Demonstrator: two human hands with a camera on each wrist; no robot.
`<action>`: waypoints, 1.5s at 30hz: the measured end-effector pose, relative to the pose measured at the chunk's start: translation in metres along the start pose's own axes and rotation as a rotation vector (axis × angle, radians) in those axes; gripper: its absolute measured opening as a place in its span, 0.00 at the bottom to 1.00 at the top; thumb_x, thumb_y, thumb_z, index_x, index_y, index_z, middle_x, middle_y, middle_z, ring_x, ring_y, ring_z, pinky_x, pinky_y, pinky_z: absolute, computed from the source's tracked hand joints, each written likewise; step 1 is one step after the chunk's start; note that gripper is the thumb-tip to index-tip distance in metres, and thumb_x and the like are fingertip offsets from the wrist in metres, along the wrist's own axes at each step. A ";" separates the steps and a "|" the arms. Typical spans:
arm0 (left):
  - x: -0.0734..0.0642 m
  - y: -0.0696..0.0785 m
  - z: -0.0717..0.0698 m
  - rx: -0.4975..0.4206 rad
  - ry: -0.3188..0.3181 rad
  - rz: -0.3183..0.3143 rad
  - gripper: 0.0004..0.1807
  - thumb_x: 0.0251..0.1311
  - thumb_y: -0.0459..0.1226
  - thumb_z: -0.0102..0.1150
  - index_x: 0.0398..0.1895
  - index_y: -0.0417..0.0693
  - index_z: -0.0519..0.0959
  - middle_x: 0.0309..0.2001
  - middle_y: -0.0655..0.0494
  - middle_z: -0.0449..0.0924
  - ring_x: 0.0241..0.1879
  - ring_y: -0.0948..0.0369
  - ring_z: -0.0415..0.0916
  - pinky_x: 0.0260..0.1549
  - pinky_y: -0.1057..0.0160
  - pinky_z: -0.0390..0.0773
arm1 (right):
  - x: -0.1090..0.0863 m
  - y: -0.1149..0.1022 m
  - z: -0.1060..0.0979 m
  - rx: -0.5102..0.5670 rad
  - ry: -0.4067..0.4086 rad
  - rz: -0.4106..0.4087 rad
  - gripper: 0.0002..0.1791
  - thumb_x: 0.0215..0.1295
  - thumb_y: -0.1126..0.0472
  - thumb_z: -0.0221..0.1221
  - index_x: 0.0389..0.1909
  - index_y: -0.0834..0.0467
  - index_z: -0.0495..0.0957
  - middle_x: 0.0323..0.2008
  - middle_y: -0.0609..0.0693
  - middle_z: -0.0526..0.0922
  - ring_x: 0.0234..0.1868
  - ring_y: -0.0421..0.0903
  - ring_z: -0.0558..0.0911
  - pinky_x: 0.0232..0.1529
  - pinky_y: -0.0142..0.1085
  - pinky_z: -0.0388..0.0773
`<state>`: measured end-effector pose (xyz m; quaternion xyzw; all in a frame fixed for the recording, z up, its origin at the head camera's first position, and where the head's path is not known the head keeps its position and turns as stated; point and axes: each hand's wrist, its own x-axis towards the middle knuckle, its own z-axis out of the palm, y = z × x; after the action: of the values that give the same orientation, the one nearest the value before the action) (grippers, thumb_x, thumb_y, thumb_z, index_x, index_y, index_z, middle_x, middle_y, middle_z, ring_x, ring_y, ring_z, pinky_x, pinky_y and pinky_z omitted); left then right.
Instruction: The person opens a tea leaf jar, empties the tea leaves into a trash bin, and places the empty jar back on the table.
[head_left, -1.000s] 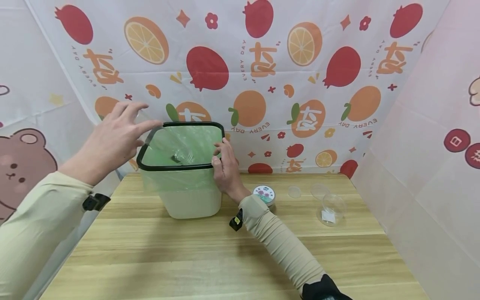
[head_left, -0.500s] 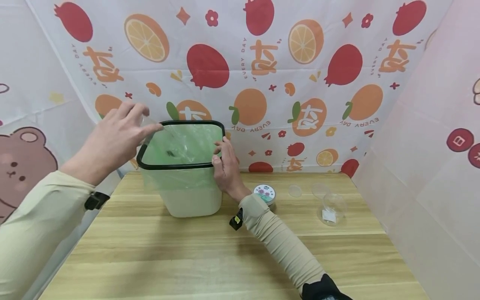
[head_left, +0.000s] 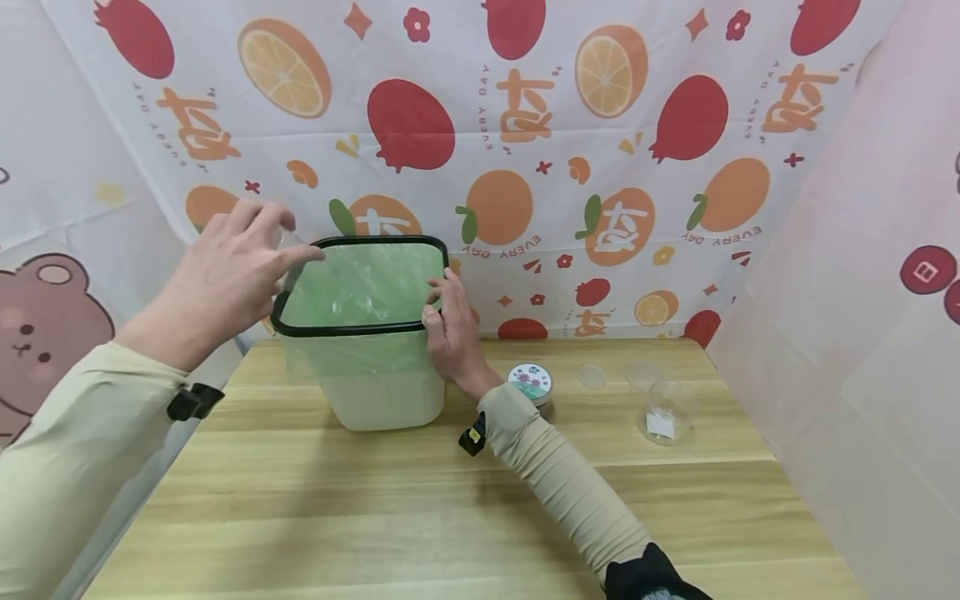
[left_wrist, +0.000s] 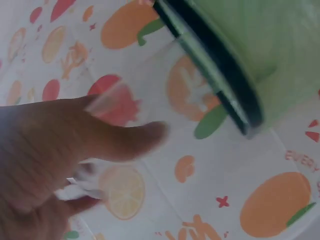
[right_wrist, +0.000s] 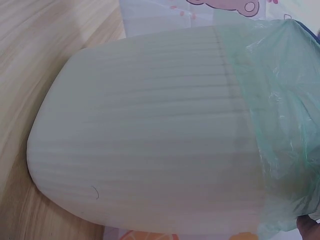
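Note:
A cream bin (head_left: 390, 404) stands upright on the wooden table, its black rim (head_left: 360, 331) holding a light green bag (head_left: 382, 271) folded over the outside. My right hand (head_left: 455, 333) grips the rim at its right side; in the right wrist view only a fingertip (right_wrist: 309, 227) shows at the lower right corner. At the left of the rim, my left hand (head_left: 225, 279) has its thumb and fingers spread around a clear plastic piece (left_wrist: 111, 100). That piece reaches toward the rim in the left wrist view; its full shape cannot be told. Crumpled clear plastic (head_left: 363, 308) shows inside the bag.
Right of the bin sits a round tin (head_left: 530, 381) with a flowered lid. Farther right lie clear discs (head_left: 592, 377) and a clear round container (head_left: 670, 412) with a white label. A fruit-print cloth (head_left: 495, 108) hangs close behind the bin.
The dark spot seen inside the bag shifted left, then went out of sight. My left hand stays over the rim with slight finger movement. The right hand keeps its grip.

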<state>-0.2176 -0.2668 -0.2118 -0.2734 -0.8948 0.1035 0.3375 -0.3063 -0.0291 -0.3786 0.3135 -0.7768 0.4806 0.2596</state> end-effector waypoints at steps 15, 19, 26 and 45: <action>-0.009 0.003 0.000 0.020 0.040 -0.032 0.31 0.40 0.15 0.63 0.51 0.42 0.82 0.55 0.32 0.75 0.55 0.34 0.67 0.48 0.34 0.71 | -0.004 -0.003 0.000 0.003 -0.011 0.001 0.18 0.69 0.56 0.34 0.48 0.61 0.67 0.69 0.57 0.70 0.82 0.56 0.53 0.79 0.54 0.57; -0.011 0.002 0.001 0.093 0.138 -0.036 0.26 0.46 0.18 0.60 0.51 0.41 0.80 0.52 0.34 0.78 0.52 0.34 0.70 0.43 0.36 0.74 | -0.003 -0.004 -0.001 0.002 -0.006 -0.008 0.18 0.69 0.56 0.34 0.48 0.61 0.67 0.69 0.58 0.70 0.82 0.56 0.53 0.79 0.55 0.57; -0.015 0.006 0.000 0.119 0.256 -0.126 0.16 0.55 0.25 0.50 0.48 0.36 0.74 0.46 0.32 0.79 0.46 0.34 0.71 0.38 0.37 0.75 | -0.002 -0.006 -0.001 0.003 -0.026 -0.023 0.17 0.69 0.55 0.34 0.46 0.61 0.66 0.69 0.58 0.70 0.83 0.56 0.52 0.80 0.54 0.57; -0.033 0.031 0.016 -0.217 0.382 -0.609 0.30 0.55 0.40 0.71 0.57 0.34 0.72 0.49 0.31 0.80 0.44 0.33 0.71 0.44 0.37 0.68 | 0.005 -0.005 -0.007 -0.065 -0.108 0.012 0.19 0.73 0.53 0.33 0.46 0.61 0.67 0.69 0.58 0.69 0.82 0.55 0.53 0.81 0.50 0.53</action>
<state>-0.1950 -0.2598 -0.2532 -0.0431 -0.8617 -0.1499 0.4829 -0.3052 -0.0250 -0.3697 0.3258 -0.8068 0.4388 0.2244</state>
